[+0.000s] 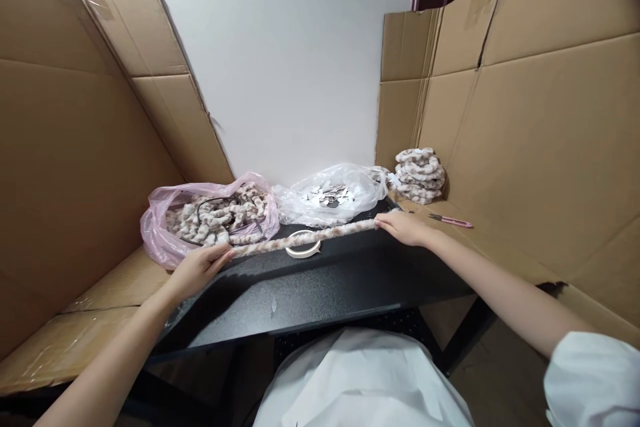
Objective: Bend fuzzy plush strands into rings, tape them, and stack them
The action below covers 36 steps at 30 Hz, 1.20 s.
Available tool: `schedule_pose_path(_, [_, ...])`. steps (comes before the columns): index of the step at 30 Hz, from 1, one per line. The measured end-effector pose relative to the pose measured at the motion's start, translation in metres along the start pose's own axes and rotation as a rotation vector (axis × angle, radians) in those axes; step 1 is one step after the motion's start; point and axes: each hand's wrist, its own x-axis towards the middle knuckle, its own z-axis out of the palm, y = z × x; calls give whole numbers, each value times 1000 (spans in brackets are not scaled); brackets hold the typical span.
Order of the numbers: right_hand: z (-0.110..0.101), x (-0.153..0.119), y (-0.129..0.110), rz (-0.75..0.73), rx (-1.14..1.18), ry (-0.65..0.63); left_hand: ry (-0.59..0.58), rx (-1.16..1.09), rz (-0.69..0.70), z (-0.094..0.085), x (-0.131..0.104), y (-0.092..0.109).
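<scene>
Evidently the strip [273,245] is the thing in hand: fluffy, mottled white and brown, stretched nearly straight above the black table [300,300], its right end a little farther back. At its left end the left hand [204,265] has thumb and fingers clamped on it; at the other, the right hand [404,228] pinches it between thumb and fingertips. Whether any of it runs on past either grip, I cannot tell.

To hold it well, I would pull evenly from both sides, just enough to take out the sag without thinning the pile, and pinch close to the ends so no twist creeps in.

Beyond the left hand sits a gaping pink bag [156,215], heaped with fluffy strips [213,219] and some dark cords or bands among them. Partly behind the strip lies a tape roll [304,255]. Next comes a clear bag [357,180], crumpled, with small flat white pieces [331,195] in it. Right of that, a stack [420,177] of fluffy rings stands by the cardboard [530,147], with pink snips [453,221] nearby.
</scene>
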Motion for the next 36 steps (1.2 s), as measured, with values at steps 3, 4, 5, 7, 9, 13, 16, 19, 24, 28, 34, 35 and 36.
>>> schedule_pose_path(3, [-3, 2, 6, -16, 85, 59, -7, 20, 32, -2, 8, 0])
schedule_pose_path(4, [-5, 4, 9, -22, 96, 77, 3, 27, 39, -5, 12, 0])
schedule_pose_path(5, [-8, 7, 12, -28, 96, 91, 13, 37, 48, -10, 18, 1])
schedule_pose_path(7, [-21, 18, 18, -30, 75, 122, 52, 57, 64, -23, 33, 5])
schedule_pose_path(9, [-40, 36, 25, -15, 84, 195, 143, 52, 69, -40, 55, 11])
schedule_pose_path(13, [-75, 72, 33, 102, 386, 357, 259, -133, 10, -64, 108, 25])
schedule_pose_path(16, [-82, 84, 37, 184, 535, 204, 82, -242, -37, -65, 138, 28])
schedule_pose_path(19, [-76, 81, 42, 187, 634, 199, 155, -532, -65, -55, 149, 27])
schedule_pose_path(24, [-63, 66, 52, 204, 614, 244, 122, -957, -114, -33, 139, 20])
schedule_pose_path(28, [-50, 58, 49, 173, 613, 232, 208, -1163, -233, -21, 128, 13])
schedule_pose_path(34, [-39, 65, -22, 13, 735, 190, 26, -1161, 6, -17, 111, 69])
schedule_pose_path(35, [-40, 69, -40, -73, 720, 203, -55, -1096, 59, -13, 108, 88])
schedule_pose_path(36, [-41, 73, -58, -162, 677, 215, -124, -1031, 97, -8, 105, 106])
